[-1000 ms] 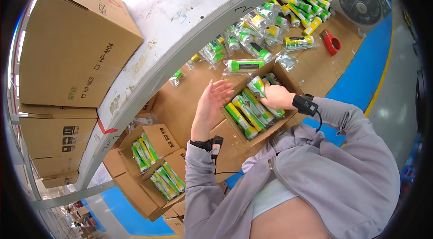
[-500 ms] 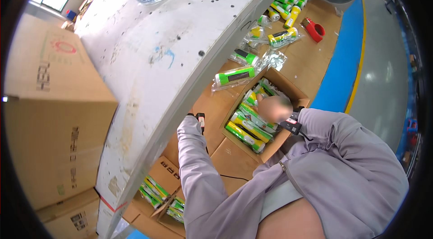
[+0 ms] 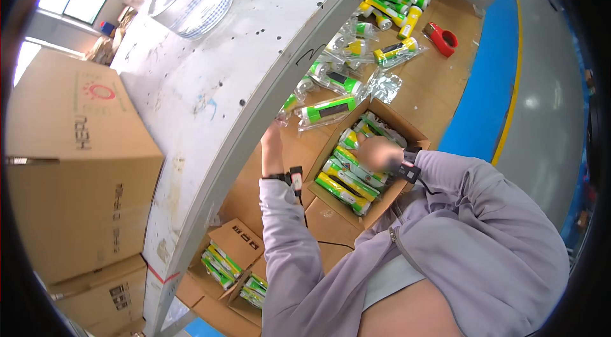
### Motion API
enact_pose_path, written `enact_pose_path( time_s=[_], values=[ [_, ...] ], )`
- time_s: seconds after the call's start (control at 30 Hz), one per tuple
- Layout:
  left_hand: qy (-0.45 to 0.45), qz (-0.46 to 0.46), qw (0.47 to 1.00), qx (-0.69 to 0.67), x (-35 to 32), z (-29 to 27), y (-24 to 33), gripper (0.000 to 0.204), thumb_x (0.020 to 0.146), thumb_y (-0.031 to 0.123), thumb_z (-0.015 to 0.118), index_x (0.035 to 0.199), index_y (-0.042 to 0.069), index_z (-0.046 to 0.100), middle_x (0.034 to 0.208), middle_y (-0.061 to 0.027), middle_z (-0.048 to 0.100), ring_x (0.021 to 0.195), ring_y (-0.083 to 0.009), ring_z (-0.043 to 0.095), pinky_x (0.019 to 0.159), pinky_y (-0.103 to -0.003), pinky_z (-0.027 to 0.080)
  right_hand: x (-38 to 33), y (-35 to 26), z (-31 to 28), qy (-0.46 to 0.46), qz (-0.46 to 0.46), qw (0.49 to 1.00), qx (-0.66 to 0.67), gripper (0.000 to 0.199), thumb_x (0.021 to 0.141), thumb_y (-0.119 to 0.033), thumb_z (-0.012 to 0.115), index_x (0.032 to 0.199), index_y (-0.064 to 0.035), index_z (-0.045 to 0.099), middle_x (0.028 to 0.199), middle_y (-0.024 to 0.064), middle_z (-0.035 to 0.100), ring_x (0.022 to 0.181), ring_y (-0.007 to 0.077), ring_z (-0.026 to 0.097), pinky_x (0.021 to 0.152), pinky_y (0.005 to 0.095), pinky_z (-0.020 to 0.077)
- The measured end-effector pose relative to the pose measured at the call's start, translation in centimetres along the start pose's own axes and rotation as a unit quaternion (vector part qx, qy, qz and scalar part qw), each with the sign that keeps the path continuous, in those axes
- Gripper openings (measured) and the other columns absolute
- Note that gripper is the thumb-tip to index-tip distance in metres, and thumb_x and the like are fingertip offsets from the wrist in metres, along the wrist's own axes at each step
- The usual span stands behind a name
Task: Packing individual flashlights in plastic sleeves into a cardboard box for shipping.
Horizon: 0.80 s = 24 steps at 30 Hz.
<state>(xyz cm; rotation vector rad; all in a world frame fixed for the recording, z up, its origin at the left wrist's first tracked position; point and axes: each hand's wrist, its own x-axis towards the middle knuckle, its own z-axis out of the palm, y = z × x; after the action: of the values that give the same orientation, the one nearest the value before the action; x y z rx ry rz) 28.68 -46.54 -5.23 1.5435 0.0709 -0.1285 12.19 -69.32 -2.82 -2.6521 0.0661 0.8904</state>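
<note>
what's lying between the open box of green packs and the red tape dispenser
In the head view, between the open box and the red tape dispenser lie a crumpled clear plastic bag and one bagged green-and-yellow pack on brown cardboard.

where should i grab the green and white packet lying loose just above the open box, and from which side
Take the clear-wrapped green and white packet across its narrow middle, coming down from above. It lies flat on the brown cardboard surface, long axis roughly left to right, with both long edges free. The open cardboard box sits close below it and other packets above, so a side approach looks crowded. The left hand is nearest.
</note>
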Motion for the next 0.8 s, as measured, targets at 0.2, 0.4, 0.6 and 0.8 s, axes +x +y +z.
enact_pose_path(
  time_s=[0.2,0.4,0.6,0.8],
  values=[
    [-0.131,-0.105,0.952,-0.255,-17.0,1.4,9.6,0.025,0.094,0.017,0.045,0.112,0.001,0.055,0.107,-0.0058,0.061,0.092,-0.0130,0.058,0.082,-0.029,0.048,-3.1,-0.5,-6.9,-0.081,-0.070,0.960,0.257,0.063,0.090,-0.054,0.034,0.115,0.0014,0.051,0.106,0.0191,0.060,0.093,0.0268,0.061,0.080,0.0367,0.0478],
    [-0.277,-0.042,0.951,0.132,-24.9,6.7,9.0,0.022,0.095,0.016,0.041,0.096,-0.003,0.052,0.074,-0.0104,0.061,0.067,-0.0166,0.058,0.058,-0.034,0.043,-10.3,-2.5,-7.2,-0.131,-0.145,0.643,0.740,0.038,0.089,-0.032,0.055,0.114,-0.0044,0.050,0.103,0.0073,0.060,0.092,0.0142,0.058,0.079,0.0290,0.0472],
    [-0.299,0.100,0.893,0.322,-29.9,12.5,10.0,0.029,0.090,0.021,0.049,0.107,-0.002,0.047,0.089,-0.0228,0.058,0.085,-0.0399,0.056,0.075,-0.045,0.044,-8.1,3.1,-5.5,-0.006,-0.180,0.877,0.446,0.051,0.078,-0.025,0.068,0.114,0.0022,0.044,0.097,0.0139,0.061,0.087,0.0225,0.060,0.075,0.0327,0.0477],
    [-0.424,0.135,0.865,0.232,-30.9,13.1,11.7,0.032,0.088,0.022,0.053,0.114,0.004,0.050,0.097,-0.0175,0.058,0.090,-0.0357,0.055,0.079,-0.040,0.044,-4.2,3.2,-9.3,-0.046,-0.137,0.988,0.054,0.052,0.075,-0.029,0.069,0.105,0.0025,0.041,0.088,0.0238,0.059,0.087,0.0323,0.060,0.072,0.0402,0.0464]
  ],
)
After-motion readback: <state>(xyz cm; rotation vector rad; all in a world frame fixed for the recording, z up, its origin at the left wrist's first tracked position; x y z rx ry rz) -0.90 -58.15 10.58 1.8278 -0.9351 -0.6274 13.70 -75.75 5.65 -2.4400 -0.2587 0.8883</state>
